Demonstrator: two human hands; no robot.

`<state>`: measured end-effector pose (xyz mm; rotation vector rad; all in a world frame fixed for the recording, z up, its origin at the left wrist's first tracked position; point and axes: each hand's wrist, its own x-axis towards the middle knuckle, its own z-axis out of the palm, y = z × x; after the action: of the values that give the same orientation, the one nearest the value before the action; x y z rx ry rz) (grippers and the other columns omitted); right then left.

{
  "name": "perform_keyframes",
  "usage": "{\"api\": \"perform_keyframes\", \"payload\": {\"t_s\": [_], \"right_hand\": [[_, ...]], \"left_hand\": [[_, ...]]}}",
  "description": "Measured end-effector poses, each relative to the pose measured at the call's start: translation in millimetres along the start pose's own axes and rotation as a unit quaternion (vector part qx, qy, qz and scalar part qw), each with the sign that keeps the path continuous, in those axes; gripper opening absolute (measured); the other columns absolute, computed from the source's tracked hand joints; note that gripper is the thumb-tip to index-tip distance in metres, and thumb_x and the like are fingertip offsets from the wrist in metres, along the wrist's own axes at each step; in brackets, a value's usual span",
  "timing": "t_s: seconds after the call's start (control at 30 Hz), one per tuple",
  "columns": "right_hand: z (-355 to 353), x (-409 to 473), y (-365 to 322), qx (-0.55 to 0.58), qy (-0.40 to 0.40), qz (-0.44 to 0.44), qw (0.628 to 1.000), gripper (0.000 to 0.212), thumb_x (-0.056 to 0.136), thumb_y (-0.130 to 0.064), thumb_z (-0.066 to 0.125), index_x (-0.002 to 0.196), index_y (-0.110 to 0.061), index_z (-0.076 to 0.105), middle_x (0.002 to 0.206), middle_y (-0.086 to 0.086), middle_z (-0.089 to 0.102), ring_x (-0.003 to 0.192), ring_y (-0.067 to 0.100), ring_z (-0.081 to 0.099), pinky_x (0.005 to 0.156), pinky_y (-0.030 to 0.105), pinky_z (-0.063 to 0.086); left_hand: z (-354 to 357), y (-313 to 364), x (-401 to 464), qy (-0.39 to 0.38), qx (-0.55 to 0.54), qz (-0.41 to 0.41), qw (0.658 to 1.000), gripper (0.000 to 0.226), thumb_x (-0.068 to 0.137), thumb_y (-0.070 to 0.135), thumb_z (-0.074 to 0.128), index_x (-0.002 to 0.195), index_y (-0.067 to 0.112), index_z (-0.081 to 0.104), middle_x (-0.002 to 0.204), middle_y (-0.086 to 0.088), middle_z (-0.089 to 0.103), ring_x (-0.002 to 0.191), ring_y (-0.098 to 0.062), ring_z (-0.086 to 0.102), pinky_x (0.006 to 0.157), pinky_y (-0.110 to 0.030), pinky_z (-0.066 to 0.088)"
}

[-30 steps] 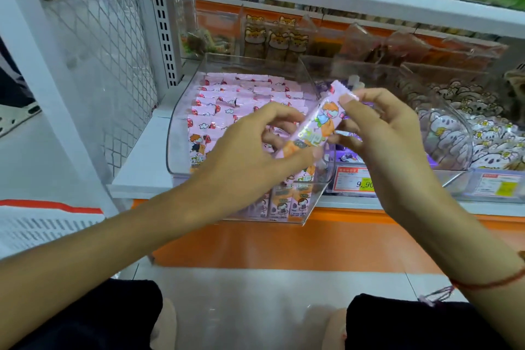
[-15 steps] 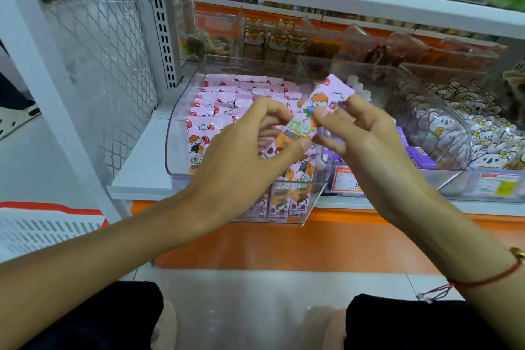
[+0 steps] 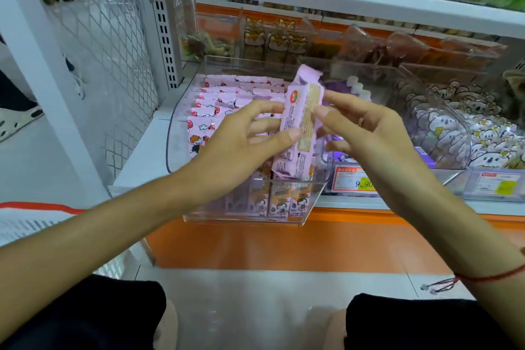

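The person crouches before the shop shelf and holds one pink snack packet in the air over the front of the clear bin, which overhangs the shelf's front edge near its left end. The left hand pinches the packet's left long edge, thumb in front and fingers behind. The right hand pinches the right edge the same way.

The packet stands nearly upright, long axis vertical. Its crimped top points at the shelf above, its lower end sits just above the packed rows, and the printed back faces the person.

It looks light, with a slick, crinkly wrapper, and whatever is inside may snap. I'd grip the long edges at mid-length, gently, rather than the flimsy crimped ends.
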<state>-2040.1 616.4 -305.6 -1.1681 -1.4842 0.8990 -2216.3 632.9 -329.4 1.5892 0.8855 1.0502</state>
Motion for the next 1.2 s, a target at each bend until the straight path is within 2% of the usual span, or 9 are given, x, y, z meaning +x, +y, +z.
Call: {"api": "perform_keyframes", "payload": {"t_s": [0.1,0.17,0.4,0.57,0.7,0.77,0.97,1.07,1.2], "right_hand": [[1,0,6,0.006,0.001,0.036,0.999,0.033,0.086,-0.018,0.066,0.118,-0.012,0.062,0.068,-0.007,0.068,0.058,0.004,0.062,0.054,0.016,0.049],[4,0,9,0.002,0.009,0.037,0.999,0.034,0.084,-0.017,0.068,0.116,-0.01,0.061,0.063,-0.007,0.067,0.055,0.005,0.062,0.051,0.017,0.049],[9,0,8,0.024,0.028,0.039,0.999,0.035,0.086,-0.019,0.067,0.114,-0.003,0.055,0.074,0.008,0.066,0.051,0.012,0.064,0.05,0.022,0.053],[12,-4,5,-0.008,0.038,-0.013,0.999,0.027,0.089,-0.022,0.062,0.112,-0.01,0.053,0.08,-0.004,0.059,0.056,0.001,0.061,0.054,0.019,0.053],[10,-6,4,-0.014,0.011,-0.092,0.996,0.031,0.091,-0.013,0.062,0.118,-0.015,0.048,0.106,0.004,0.059,0.075,0.008,0.064,0.072,0.029,0.056],[9,-7,5,-0.021,-0.011,-0.135,0.991,0.034,0.089,-0.007,0.063,0.117,-0.017,0.046,0.109,-0.004,0.056,0.084,0.005,0.063,0.078,0.022,0.052],[10,-7,10,-0.023,-0.033,-0.169,0.985,0.04,0.083,0.004,0.066,0.105,-0.024,0.048,0.1,-0.025,0.052,0.087,-0.006,0.056,0.08,0.012,0.046],[10,-7,10,-0.023,-0.032,-0.172,0.984,0.04,0.084,0.002,0.066,0.107,-0.025,0.048,0.104,-0.017,0.054,0.093,0.0,0.06,0.084,0.018,0.05],[11,-8,9,-0.035,-0.032,-0.169,0.985,0.037,0.086,-0.004,0.066,0.114,-0.021,0.049,0.11,-0.007,0.058,0.101,0.009,0.061,0.087,0.022,0.05]], "left_hand": [[-2,0,2,-0.058,-0.093,-0.086,0.99,0.028,0.093,0.025,0.056,0.121,0.019,0.061,0.106,0.006,0.074,0.096,-0.003,0.069,0.077,-0.017,0.055],[-4,0,2,-0.075,-0.131,-0.118,0.981,0.026,0.094,0.024,0.054,0.118,0.018,0.064,0.106,0.004,0.074,0.096,-0.002,0.068,0.074,-0.015,0.054],[-7,0,4,-0.093,-0.119,-0.143,0.978,0.03,0.096,0.029,0.052,0.119,0.016,0.066,0.105,0.0,0.074,0.097,-0.008,0.069,0.076,-0.02,0.056],[-4,5,1,-0.046,-0.031,-0.064,0.996,0.027,0.095,0.029,0.054,0.12,0.025,0.065,0.104,0.011,0.073,0.093,-0.001,0.068,0.069,-0.011,0.052],[-2,7,1,-0.011,0.077,0.088,0.993,0.03,0.094,0.015,0.057,0.12,0.03,0.056,0.114,0.017,0.065,0.101,0.003,0.064,0.087,-0.013,0.05],[-3,7,-1,-0.011,0.084,0.122,0.989,0.036,0.094,0.006,0.057,0.12,0.031,0.052,0.12,0.017,0.059,0.107,0.002,0.06,0.092,-0.013,0.047],[-7,1,-1,-0.007,0.091,0.147,0.985,0.045,0.09,-0.006,0.057,0.114,0.032,0.05,0.12,0.016,0.057,0.116,0.001,0.056,0.1,-0.014,0.041],[-8,1,-1,-0.006,0.085,0.142,0.986,0.045,0.09,0.001,0.061,0.116,0.036,0.05,0.116,0.024,0.057,0.115,0.004,0.056,0.097,-0.011,0.041],[-9,3,-2,-0.008,0.066,0.131,0.989,0.039,0.091,0.013,0.061,0.122,0.036,0.052,0.117,0.02,0.06,0.113,-0.001,0.06,0.098,-0.019,0.047]]}}
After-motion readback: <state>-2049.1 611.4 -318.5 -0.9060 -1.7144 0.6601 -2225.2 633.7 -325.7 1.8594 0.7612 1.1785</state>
